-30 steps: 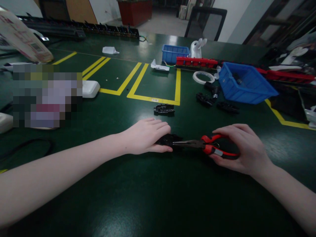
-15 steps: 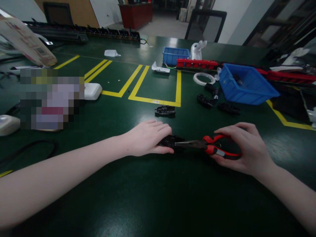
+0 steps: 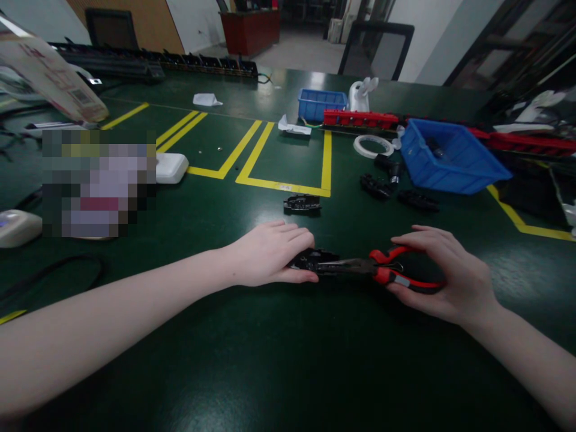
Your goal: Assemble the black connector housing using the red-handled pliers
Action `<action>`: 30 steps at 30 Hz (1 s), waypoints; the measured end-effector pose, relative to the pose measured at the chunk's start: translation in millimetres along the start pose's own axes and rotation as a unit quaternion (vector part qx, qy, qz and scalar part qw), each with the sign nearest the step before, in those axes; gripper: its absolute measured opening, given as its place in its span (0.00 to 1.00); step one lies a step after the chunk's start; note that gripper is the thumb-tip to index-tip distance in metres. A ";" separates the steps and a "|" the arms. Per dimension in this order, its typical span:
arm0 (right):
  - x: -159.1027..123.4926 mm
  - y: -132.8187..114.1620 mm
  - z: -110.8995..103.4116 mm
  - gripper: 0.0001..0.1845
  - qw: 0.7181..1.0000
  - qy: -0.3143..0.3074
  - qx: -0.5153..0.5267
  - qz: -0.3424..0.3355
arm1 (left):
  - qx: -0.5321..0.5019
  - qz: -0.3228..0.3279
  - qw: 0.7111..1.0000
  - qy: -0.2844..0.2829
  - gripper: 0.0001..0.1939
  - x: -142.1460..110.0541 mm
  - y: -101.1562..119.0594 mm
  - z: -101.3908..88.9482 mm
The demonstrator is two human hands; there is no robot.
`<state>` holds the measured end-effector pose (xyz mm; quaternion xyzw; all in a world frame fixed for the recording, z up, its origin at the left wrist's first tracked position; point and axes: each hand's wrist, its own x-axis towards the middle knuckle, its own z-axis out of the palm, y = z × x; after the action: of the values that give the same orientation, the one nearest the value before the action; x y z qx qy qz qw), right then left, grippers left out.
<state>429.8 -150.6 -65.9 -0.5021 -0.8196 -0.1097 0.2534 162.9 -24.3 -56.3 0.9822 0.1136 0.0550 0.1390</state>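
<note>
My left hand (image 3: 274, 255) is closed around a small black plastic part (image 3: 310, 260) low over the green table, and its fingers hide the part's left end. My right hand (image 3: 454, 279) grips the red-and-black handles of long-nose pliers (image 3: 382, 267). The handles are spread somewhat apart. Pointing left, the plier jaws reach the right side of the black part; whether they pinch it I cannot tell. Just beyond my left hand lies another black part (image 3: 302, 204) on the table.
Farther right sit a large blue bin (image 3: 454, 171), a tape roll (image 3: 372, 146) and several black pieces (image 3: 375, 186). Behind them are a small blue basket (image 3: 315, 108) and a red rail (image 3: 360, 119). A white box (image 3: 171, 168) stands left. Yellow tape marks the table (image 3: 288, 360).
The view has shifted slightly. My right hand has moved a little to the right on the plier handles, which look slightly wider apart. My left hand still holds the black part.
</note>
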 end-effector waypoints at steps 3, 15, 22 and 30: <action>-1.1 -0.1 0.2 0.24 1.000 0.009 0.006 0.015 | -0.003 -0.002 1.000 0.001 0.19 -0.7 0.2 -0.3; -2.3 -2.4 0.2 0.24 0.999 -0.002 0.012 0.035 | 0.003 -0.003 1.000 0.015 0.19 -0.6 0.3 2.1; -1.0 -2.9 0.0 0.24 1.000 -0.003 0.004 0.017 | -0.005 -0.007 1.000 0.016 0.18 -0.2 0.9 1.5; 1.2 -2.5 -1.2 0.24 1.000 -0.005 -0.004 -0.001 | -0.009 -0.002 1.000 0.021 0.18 -2.1 1.7 -0.1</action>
<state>427.6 -151.4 -64.1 -0.5028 -0.8209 -0.1110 0.2471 161.2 -26.3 -55.9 0.9793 0.1183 0.0759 0.1454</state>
